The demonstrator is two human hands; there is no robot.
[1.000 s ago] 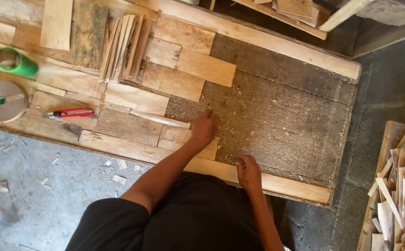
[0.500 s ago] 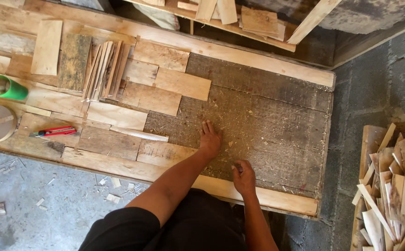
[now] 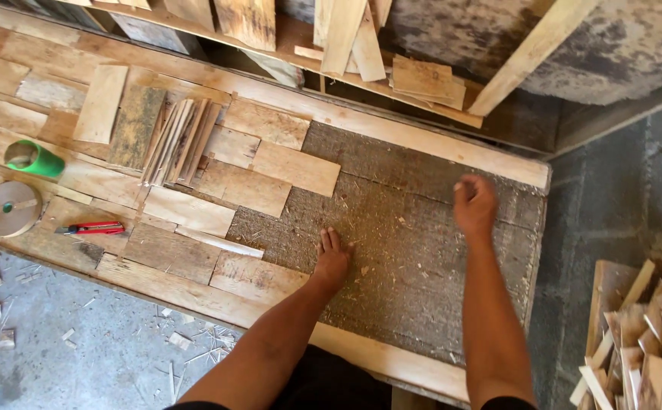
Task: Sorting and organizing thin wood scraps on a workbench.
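Green cup [image 3: 33, 158]; red utility knife [image 3: 90, 228]; round disc [image 3: 4, 207]; scrap pile [image 3: 642, 334]

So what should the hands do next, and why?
Probably sweep the right hand across the bare board to brush off the sawdust. Both hands are empty, the left hand lies flat by the last wooden piece, and the uncovered part looks littered with chips. A cleaner surface would likely suit more pieces.

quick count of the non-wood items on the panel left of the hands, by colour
green cup: 1
red utility knife: 1
tan tape roll: 1
total: 3
The left hand rests flat on the bare panel; the right hand hovers over it, empty.
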